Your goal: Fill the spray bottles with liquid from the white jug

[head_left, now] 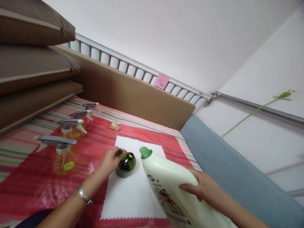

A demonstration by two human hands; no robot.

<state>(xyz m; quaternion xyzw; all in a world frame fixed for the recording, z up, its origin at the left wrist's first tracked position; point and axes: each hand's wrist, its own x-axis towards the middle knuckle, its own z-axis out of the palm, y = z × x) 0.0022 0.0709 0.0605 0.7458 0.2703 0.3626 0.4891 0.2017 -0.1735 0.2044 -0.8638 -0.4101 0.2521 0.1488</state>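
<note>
My right hand grips the side of a large white detergent jug, tilted so its green spout leans toward a small round green bottle. The green bottle stands on a white cloth. My left hand rests beside that bottle, fingers closed on a small dark piece at its neck. A metal bracelet is on my left wrist.
Several spray bottles with grey triggers stand in a row on the red striped sheet. A small pale cap lies farther back. Brown cushions stack at left; a wooden headboard and blue edge border the bed.
</note>
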